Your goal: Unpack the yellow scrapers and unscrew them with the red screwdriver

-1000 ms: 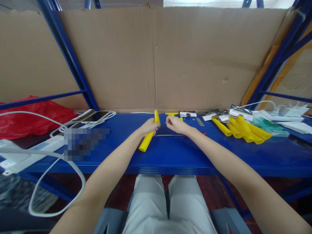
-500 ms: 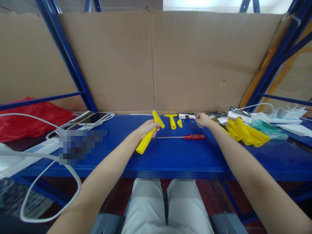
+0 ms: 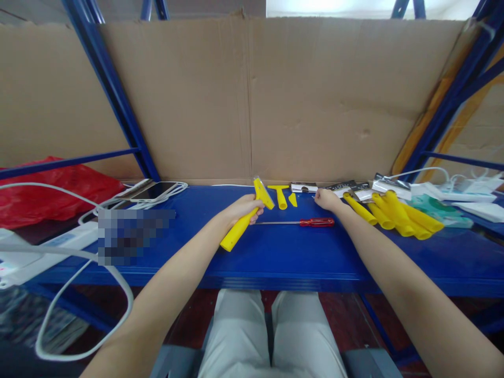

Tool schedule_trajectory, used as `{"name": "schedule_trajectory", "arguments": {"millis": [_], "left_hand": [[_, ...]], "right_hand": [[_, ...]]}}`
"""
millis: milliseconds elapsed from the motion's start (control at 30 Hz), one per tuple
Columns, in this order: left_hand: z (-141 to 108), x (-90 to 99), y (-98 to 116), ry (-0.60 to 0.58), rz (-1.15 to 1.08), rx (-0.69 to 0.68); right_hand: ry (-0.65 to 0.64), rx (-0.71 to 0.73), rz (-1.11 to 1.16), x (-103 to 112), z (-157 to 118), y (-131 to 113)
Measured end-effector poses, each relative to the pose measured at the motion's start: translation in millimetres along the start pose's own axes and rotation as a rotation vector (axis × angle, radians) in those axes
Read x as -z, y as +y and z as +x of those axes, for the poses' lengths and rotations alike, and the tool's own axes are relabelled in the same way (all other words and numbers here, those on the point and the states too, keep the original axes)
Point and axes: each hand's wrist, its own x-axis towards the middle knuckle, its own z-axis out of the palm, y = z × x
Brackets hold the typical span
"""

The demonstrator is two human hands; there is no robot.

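My left hand is closed around a yellow scraper, its wide head tilted up to the right and its handle end pointing toward me. My right hand is closed low over the table at the back, its fingertips pinched by a tiny pale bit I cannot make out. Just left of it lie a flat black-and-white packet, a small yellow wedge-shaped piece and a yellow T-shaped handle. A screwdriver with a red handle lies crosswise between my hands.
Several yellow handles are piled at the right, with black-and-white packets behind them and a greenish plastic bag beside. White cables, a power strip and a red bag fill the left. Cardboard closes the back.
A thin flat piece seen under my right fingers before no longer shows. My right hand is now closed near the same spot. The scraper stays in my left hand, and the view has shifted slightly.
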Motion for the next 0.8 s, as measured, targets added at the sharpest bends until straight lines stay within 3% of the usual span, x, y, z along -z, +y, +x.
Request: {"name": "schedule_trajectory", "arguments": {"millis": [233, 467, 800], "left_hand": [[-9.2, -3.6, 5.3, -0.071, 0.001, -0.046], [-9.5, -1.4, 4.5, -0.113, -0.033, -0.068], [-7.8, 5.2, 0.5, -0.252, -0.046, -0.071]], "right_hand": [[-0.002, -0.043, -0.008, 6.2, -8.0, -6.8], [0.109, -0.057, 0.060, 21.0, -11.0, -4.2], [0.184, 0.196, 0.312, 36.9, -44.2, -11.4]]}}
